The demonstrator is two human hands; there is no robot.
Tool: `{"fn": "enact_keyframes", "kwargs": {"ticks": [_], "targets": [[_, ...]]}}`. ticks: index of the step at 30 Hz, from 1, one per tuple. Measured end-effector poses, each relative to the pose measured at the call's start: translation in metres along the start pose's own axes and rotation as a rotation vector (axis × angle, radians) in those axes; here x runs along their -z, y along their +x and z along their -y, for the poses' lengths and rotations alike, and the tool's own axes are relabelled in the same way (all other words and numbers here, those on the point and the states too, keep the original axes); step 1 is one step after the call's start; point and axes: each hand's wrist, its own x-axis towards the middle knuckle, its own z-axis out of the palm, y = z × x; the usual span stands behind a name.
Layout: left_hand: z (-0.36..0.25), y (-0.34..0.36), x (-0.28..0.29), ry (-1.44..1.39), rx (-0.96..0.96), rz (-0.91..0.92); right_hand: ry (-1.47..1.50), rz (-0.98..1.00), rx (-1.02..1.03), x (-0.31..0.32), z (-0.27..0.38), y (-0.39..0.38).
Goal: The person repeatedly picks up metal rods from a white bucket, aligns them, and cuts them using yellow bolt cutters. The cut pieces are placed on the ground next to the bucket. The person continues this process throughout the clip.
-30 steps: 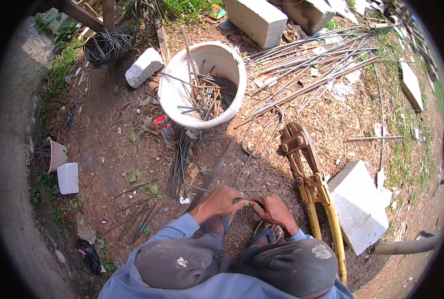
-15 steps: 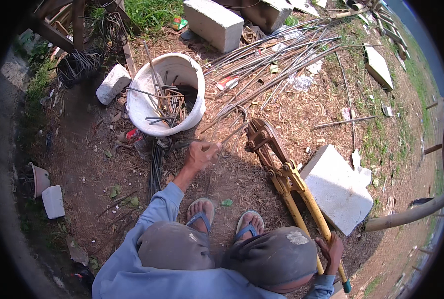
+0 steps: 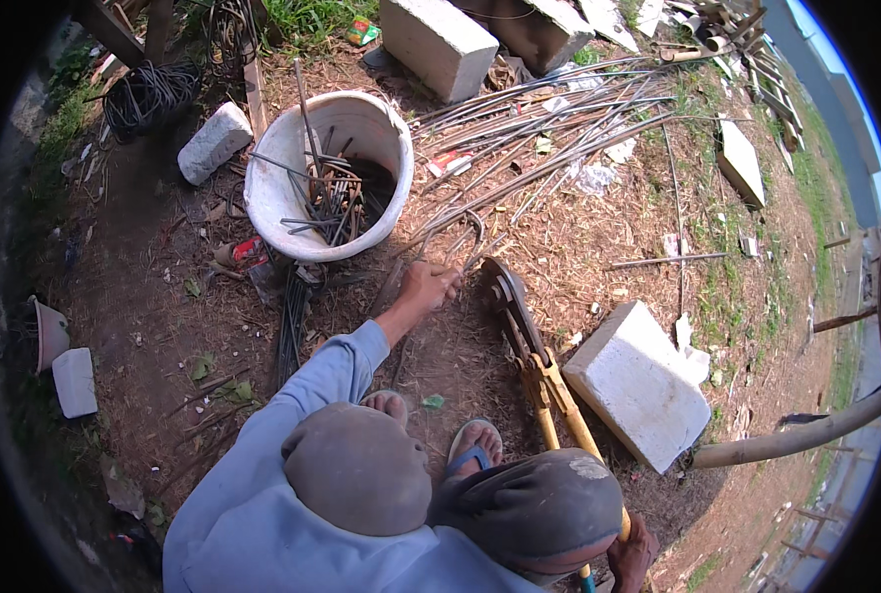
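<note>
Bolt cutters (image 3: 539, 376) with yellow handles slant from the centre of the frame toward the lower right, their dark head uppermost and the handles partly hidden behind your knee. Your right hand (image 3: 632, 553) shows at the lower right of the frame, its fingers closed around a handle near the end. Your left hand (image 3: 427, 287) is out at the middle of the frame, fingers curled inward, just beside a bent rod (image 3: 481, 233); whether they hold it, you cannot tell from this view. Your sandalled right foot (image 3: 475, 445) rests left of the handles.

A white bucket (image 3: 270, 212) stands above your left hand, upper left of centre, with cut rods (image 3: 340, 203) inside and a few poking past its rim. Dark rods (image 3: 292, 326) lie bunched below it. Long loose rods (image 3: 559, 133) spread over the ground at upper right of centre. A white block (image 3: 638, 390) sits right of the cutters, and a bamboo pole (image 3: 796, 435) reaches in from the right edge.
</note>
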Motion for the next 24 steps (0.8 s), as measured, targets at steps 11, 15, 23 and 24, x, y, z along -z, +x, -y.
{"fn": "enact_keyframes", "kwargs": {"ticks": [11, 15, 23, 24], "targets": [[-0.003, 0.039, -0.020, 0.423, -0.088, 0.023, -0.347, 0.002, 0.247, 0.133, 0.043, -0.007], [0.009, 0.044, -0.027, 0.382, -0.138, 0.070, -0.393, 0.039, 0.325, 0.179, 0.078, 0.000], [0.013, 0.050, -0.029, 0.442, -0.084, 0.126, -0.626, 0.043, 0.167, 0.247, 0.154, 0.012], [0.011, 0.050, -0.029, 0.437, -0.091, 0.139, -0.649, 0.028, 0.183, 0.252, 0.156, 0.013]]}}
